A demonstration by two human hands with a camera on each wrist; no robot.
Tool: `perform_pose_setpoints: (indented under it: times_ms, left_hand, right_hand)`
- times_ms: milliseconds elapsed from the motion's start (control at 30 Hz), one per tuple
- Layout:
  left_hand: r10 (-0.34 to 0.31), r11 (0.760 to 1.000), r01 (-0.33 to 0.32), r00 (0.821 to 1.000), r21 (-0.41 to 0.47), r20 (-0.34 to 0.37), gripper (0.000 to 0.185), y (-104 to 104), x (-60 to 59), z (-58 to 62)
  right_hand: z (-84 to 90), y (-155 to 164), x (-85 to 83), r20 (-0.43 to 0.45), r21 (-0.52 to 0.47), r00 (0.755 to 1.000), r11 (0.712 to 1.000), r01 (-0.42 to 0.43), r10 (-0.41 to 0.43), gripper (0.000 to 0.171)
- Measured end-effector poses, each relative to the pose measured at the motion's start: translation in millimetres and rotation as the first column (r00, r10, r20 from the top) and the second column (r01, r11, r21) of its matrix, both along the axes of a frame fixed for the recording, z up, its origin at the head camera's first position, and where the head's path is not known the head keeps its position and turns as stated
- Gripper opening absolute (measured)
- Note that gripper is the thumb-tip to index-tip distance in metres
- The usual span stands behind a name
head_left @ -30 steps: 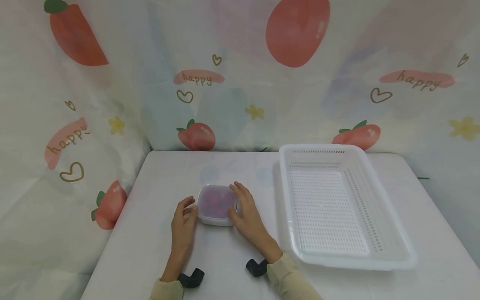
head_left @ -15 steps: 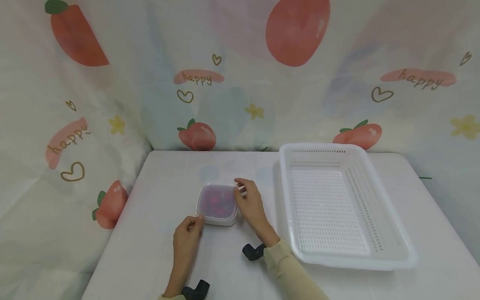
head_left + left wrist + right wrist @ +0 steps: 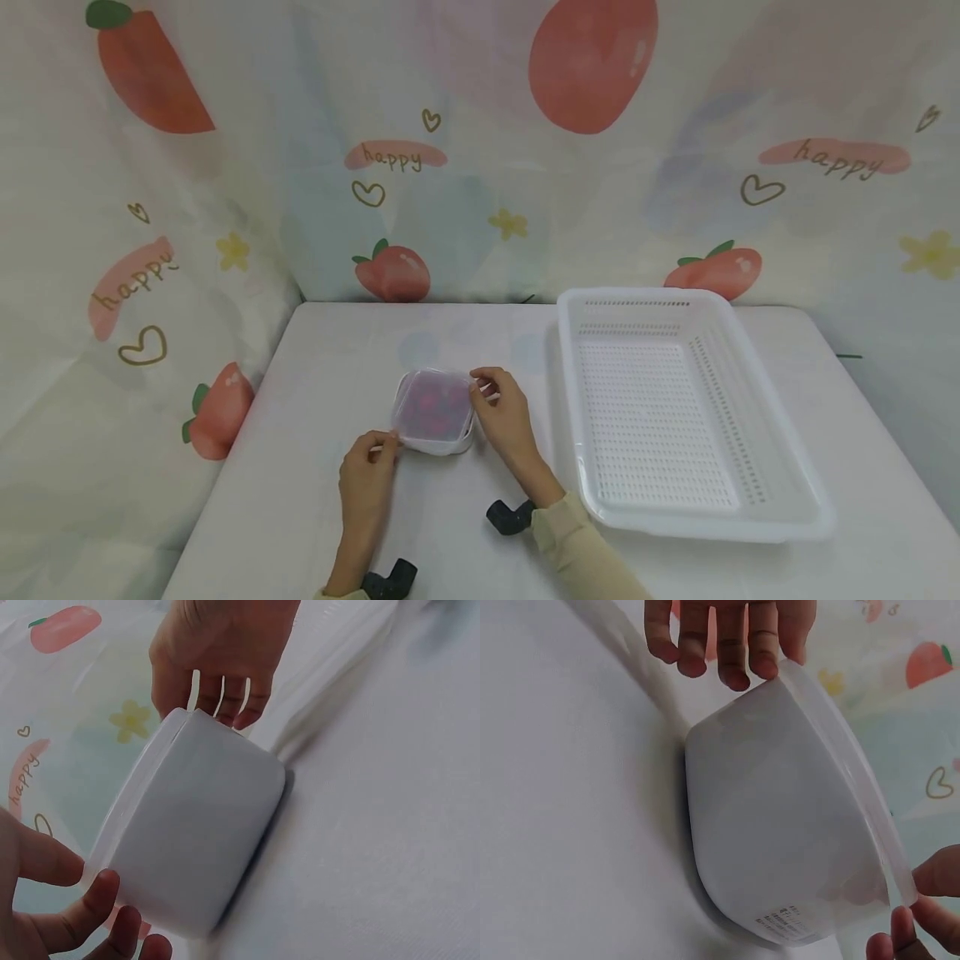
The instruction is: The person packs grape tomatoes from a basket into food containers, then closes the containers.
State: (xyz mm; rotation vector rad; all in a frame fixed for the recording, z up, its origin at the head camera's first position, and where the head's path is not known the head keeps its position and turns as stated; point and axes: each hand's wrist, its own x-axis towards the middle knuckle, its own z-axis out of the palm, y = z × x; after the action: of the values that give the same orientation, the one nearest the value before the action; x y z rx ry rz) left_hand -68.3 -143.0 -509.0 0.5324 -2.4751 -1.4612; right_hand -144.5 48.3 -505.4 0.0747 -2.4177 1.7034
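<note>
Container: small square translucent plastic container with a clear lid sat on the white table, left of centre; dark red contents showed dimly through the lid; the body rested on the table with a printed label low on one wall, seen from the right wrist view
Backdrop: pale cloth printed with red fruit, hearts and the word "happy" hung behind and along the left side of the table
Left hand: left hand lay at the container's near left corner; thumb and fingertips curled and pinched the lid's edge there; the remaining fingers tucked under beside the wall
Left wrist: a dark strap fitting sat at the wrist, at the bottom edge of the head view
Lid: its rim stood slightly proud of the container body along the edge, as the two wrist views showed; whether it was fully unseated could not be told
Right hand: right hand stood at the container's far right corner; fingers bent over the lid's edge and pinched it; a beige sleeve covered the forearm, with a second dark fitting by the wrist
Basket: large white perforated basket stood to the right of the hands, apart from the container, its long side running away from the viewer
</note>
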Motion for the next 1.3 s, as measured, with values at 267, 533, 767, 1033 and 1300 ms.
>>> perform_pose_setpoints:
  times_ms: [267,533,767,1033,1300]
  left_hand:
    - [-0.032,0.994,0.022,0.996,-0.110,-0.087,0.020,-10,-16.6,10.0]
    - [-0.120,0.968,0.093,0.987,-0.233,-0.104,0.021,-21,-45.8,17.5]
    - [-0.146,0.938,0.103,0.983,-0.331,-0.108,0.022,-22,-62.0,18.4]
    - [-0.153,0.919,0.093,0.980,-0.384,-0.127,0.022,-19,-72.0,16.3]
    - [-0.223,0.898,0.132,0.959,-0.421,-0.174,0.022,-17,-71.1,6.3]
  right_hand:
    - [3.5,2,17.1,0.035,-0.038,0.999,0.999,-0.003,0.004,0.035]
    - [5.0,2,32.2,0.060,-0.044,0.998,0.999,0.007,-0.004,0.042]
    - [4.7,-4,47.4,0.070,-0.015,0.998,1.000,-0.005,0.006,0.055]
    - [-1.2,-12,56.7,0.040,0.119,0.999,0.993,-0.028,0.023,0.064]
    - [-5.6,-12,58.1,-0.015,0.172,0.999,0.984,-0.038,0.041,0.068]
